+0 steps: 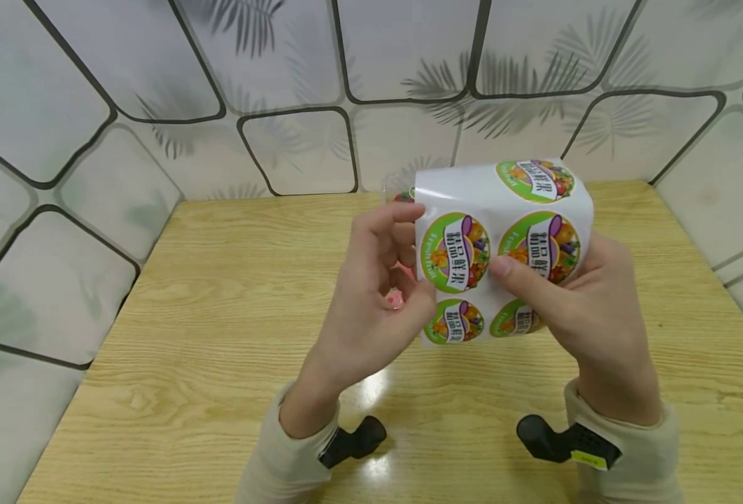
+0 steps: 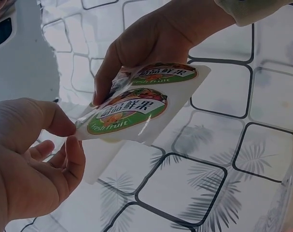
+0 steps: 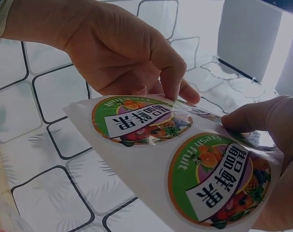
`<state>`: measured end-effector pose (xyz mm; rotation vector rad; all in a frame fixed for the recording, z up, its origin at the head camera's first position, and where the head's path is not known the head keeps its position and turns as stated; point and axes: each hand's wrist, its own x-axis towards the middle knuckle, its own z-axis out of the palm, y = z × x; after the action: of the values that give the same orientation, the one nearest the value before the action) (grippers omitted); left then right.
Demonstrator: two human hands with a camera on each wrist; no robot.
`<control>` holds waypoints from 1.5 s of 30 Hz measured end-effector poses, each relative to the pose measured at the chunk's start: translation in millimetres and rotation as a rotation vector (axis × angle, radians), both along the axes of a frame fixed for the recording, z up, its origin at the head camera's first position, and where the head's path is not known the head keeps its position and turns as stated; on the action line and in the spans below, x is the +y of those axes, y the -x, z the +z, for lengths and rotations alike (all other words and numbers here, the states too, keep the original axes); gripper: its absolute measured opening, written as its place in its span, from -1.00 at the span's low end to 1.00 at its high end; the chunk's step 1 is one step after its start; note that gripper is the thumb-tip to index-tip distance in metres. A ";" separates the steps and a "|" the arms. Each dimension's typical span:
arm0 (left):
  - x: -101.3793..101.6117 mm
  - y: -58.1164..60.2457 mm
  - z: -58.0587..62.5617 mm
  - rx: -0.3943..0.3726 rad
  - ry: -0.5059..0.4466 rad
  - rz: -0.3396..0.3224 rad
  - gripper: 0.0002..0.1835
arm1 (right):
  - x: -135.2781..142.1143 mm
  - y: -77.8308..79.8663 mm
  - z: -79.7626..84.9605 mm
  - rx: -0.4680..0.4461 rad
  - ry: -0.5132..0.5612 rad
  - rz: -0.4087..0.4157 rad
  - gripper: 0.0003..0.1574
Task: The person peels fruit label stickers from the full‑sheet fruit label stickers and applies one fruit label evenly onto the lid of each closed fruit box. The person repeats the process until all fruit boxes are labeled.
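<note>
A glossy white sheet of round fruit stickers (image 1: 455, 252), bent over in a curve, is held up above the table. My left hand (image 1: 368, 329) pinches its left edge between thumb and forefinger, the pinch clearest in the left wrist view, where the sticker sheet (image 2: 129, 116) slants away from the fingertips. My right hand (image 1: 607, 315) grips the other side, its thumb pressed on the front between stickers and its fingers hidden behind. In the right wrist view the sticker sheet (image 3: 146, 164) shows its green-rimmed labels, with white Chinese lettering bands and "Fresh fruit".
Behind the sheet's upper left corner a clear plastic container (image 1: 392, 183) with something red inside is partly hidden. A small pink item (image 1: 395, 299) shows past my left fingers. The wood-grain table (image 1: 220, 294) meets a patterned wall covering (image 1: 302, 150).
</note>
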<state>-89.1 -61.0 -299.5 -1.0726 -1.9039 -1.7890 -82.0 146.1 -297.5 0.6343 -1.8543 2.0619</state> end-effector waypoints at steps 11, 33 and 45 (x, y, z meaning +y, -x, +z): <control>0.1 -1.4 1.7 -0.035 -0.011 -0.012 -0.34 | 0.8 0.8 -1.5 0.026 0.021 0.004 -0.72; -1.4 -1.6 0.6 -0.056 0.010 0.066 -0.40 | 2.1 -0.5 -0.1 -0.011 -0.023 -0.018 -0.74; 12.3 0.5 -5.5 0.416 0.168 0.487 -0.73 | -1.7 0.9 -3.1 0.073 -0.004 0.070 -0.72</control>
<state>-89.6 -48.7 -305.0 -0.8493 -1.8646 -1.0659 -82.9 144.4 -300.7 0.7760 -1.8208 2.0494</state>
